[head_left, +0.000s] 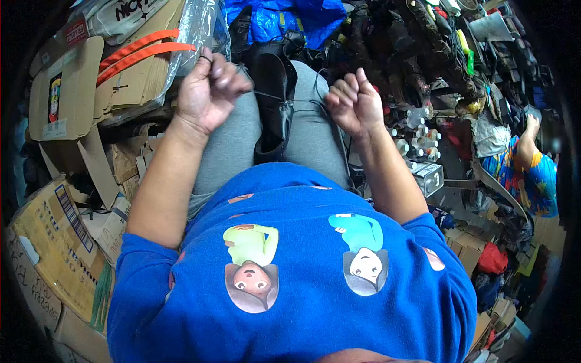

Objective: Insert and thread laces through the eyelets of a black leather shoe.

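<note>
A black shoe (pixel 275 91) is held upright between my knees, in grey trousers (pixel 233 130). Dark thread (pixel 266 94) runs taut across the shoe toward both of my raised hands. My left hand (pixel 212 91) is closed on one length, with a dark loop round a finger. On the other side, my right hand (pixel 357 103) is curled shut on the thread, and a loose loop of it rises beside the fingers. Both hands are off the shoe, one on each side. Whether a needle is in either hand cannot be made out.
Cardboard boxes (pixel 63 91) and orange straps (pixel 139 51) crowd the left. A blue plastic sheet (pixel 284 21) lies ahead. Small bottles (pixel 417 136) and a clear box (pixel 428 179) stand to the right. Farther right, another person in colourful clothing (pixel 535 181) is partly visible.
</note>
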Tool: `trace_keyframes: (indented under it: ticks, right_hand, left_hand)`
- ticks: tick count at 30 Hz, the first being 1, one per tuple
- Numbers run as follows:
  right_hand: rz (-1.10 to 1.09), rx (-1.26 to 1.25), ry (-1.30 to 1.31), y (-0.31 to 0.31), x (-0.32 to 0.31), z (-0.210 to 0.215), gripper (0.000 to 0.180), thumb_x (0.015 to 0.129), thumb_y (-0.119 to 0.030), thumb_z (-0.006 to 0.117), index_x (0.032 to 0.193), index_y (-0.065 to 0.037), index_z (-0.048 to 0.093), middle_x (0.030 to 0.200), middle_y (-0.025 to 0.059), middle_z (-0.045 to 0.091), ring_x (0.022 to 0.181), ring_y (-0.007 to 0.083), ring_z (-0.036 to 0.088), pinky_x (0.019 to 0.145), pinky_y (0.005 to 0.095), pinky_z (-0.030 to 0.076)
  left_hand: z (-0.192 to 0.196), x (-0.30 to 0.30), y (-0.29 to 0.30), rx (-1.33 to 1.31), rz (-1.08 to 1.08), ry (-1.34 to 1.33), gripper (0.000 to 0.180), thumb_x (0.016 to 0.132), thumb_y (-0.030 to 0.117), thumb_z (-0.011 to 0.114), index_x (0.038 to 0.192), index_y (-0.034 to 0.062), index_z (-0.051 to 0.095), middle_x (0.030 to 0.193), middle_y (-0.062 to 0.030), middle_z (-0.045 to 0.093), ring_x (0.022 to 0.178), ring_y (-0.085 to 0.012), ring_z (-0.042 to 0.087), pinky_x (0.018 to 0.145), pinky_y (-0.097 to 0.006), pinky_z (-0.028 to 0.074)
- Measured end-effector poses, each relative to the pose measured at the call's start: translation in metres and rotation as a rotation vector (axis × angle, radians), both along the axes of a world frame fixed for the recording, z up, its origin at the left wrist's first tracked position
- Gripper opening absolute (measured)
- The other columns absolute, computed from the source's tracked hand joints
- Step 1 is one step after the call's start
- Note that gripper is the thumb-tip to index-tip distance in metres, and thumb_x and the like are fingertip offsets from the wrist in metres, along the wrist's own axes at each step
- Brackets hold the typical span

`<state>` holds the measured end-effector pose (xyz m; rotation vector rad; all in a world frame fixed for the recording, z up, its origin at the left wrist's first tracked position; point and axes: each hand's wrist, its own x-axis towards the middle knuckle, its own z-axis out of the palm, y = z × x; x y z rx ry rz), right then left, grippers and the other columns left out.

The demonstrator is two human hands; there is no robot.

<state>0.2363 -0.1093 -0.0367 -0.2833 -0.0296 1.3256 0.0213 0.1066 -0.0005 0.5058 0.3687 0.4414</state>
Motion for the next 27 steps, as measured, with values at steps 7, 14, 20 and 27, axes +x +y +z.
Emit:
trace_keyframes:
  ticks: [7,14,20,27]
  right_hand:
    - [-0.074,-0.274,-0.423,-0.025,-0.005,0.002,0.048,0.098,-0.04,0.042,0.06,-0.012,0.038,0.053,0.0017,0.037,0.049,0.0156,0.038,0.071,0.0369,0.043]
    - [0.248,-0.998,-1.44,-0.123,0.064,-0.022,0.057,0.081,-0.011,0.07,0.133,-0.001,0.048,0.114,0.0114,0.062,0.108,0.0186,0.055,0.093,0.0316,0.043]
    - [0.214,-0.621,-1.439,-0.002,0.019,0.074,0.064,0.086,-0.025,0.067,0.143,-0.017,0.038,0.096,0.0046,0.06,0.08,0.0096,0.051,0.073,0.0246,0.043]
    - [0.466,-0.524,-1.724,0.069,0.008,0.065,0.051,0.08,-0.039,0.073,0.116,-0.007,0.055,0.077,0.0021,0.06,0.07,0.0092,0.055,0.06,0.0239,0.044]
  left_hand:
    - [0.006,-0.006,0.004,0.03,0.123,0.339,0.039,0.1,0.036,0.04,0.072,0.0092,0.05,0.06,-0.0016,0.044,0.051,-0.0147,0.042,0.069,-0.034,0.042]
    - [0.012,-0.137,0.053,1.062,-0.054,0.765,0.045,0.08,0.008,0.07,0.123,0.0008,0.058,0.109,-0.0097,0.063,0.102,-0.0153,0.057,0.087,-0.028,0.046]
    - [0.033,-0.054,-0.049,1.886,0.006,0.698,0.059,0.072,0.031,0.077,0.116,-0.0001,0.054,0.106,-0.0159,0.06,0.102,-0.0297,0.059,0.09,-0.039,0.046]
    - [0.024,-0.01,-0.096,1.76,-0.413,0.744,0.072,0.067,0.029,0.078,0.124,0.0,0.045,0.094,-0.0247,0.062,0.091,-0.0409,0.061,0.081,-0.046,0.048]
